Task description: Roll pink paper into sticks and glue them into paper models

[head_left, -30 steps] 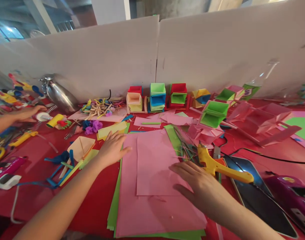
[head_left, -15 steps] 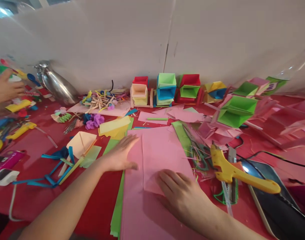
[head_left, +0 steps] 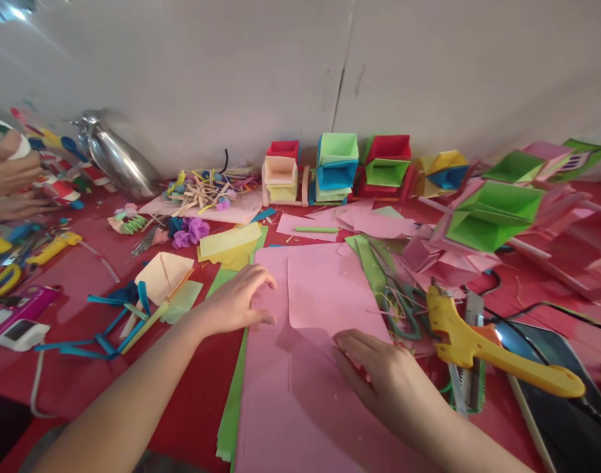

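Note:
A smaller pink paper sheet [head_left: 330,289] lies over a stack of larger pink sheets [head_left: 265,407], its near edge raised and curved. At that sheet's near right corner, my right hand [head_left: 386,374] is closed on the paper. My left hand [head_left: 238,299] rests by the stack's left edge, fingers apart and slightly bent, holding nothing. Green sheets [head_left: 230,420] stick out from under the stack on the left.
Right of the stack are scissors [head_left: 399,309], a yellow glue gun [head_left: 497,348] and a phone [head_left: 561,394]. Folded paper boxes [head_left: 337,174] stand along the wall. A blue strip frame [head_left: 106,345] and metal jug [head_left: 117,157] are left, near another person's hand [head_left: 9,164].
My right hand has moved slightly right and raised the small pink sheet's near edge, which lay flatter before. My left hand's fingers have curled a little. The view has shifted slightly.

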Action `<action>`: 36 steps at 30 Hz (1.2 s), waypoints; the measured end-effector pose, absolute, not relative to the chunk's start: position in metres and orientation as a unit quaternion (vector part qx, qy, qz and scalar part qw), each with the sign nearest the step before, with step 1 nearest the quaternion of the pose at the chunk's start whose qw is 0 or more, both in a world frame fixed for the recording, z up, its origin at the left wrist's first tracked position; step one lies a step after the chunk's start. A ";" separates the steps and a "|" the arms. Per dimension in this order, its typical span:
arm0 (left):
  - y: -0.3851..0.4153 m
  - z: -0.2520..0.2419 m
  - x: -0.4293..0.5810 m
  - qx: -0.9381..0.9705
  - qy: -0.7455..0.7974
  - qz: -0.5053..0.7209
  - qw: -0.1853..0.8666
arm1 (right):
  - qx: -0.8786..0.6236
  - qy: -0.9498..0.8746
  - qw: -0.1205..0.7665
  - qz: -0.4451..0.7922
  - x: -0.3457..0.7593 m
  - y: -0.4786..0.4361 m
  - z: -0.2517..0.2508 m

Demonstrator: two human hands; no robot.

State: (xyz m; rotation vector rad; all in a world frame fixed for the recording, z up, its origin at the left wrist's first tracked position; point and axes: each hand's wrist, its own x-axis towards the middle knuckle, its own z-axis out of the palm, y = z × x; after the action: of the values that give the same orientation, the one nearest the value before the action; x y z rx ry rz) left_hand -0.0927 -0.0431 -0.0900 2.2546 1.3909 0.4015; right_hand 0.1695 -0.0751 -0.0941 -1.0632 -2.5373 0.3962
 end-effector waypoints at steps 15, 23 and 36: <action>-0.045 -0.075 -0.088 0.862 0.427 0.022 0.273 | -0.369 -0.917 0.145 0.052 0.170 -0.083 -0.097; -0.044 -0.083 -0.088 0.850 0.457 0.023 0.260 | -0.378 -0.914 0.141 0.037 0.168 -0.082 -0.095; -0.050 -0.083 -0.087 0.843 0.483 0.031 0.232 | -0.387 -0.914 0.117 0.040 0.166 -0.085 -0.096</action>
State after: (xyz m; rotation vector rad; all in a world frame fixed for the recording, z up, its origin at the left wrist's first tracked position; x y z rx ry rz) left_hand -0.0870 -0.0497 -0.0830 2.3174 1.3286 0.0841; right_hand 0.1664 -0.0850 -0.0958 -1.1329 -2.6744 0.1179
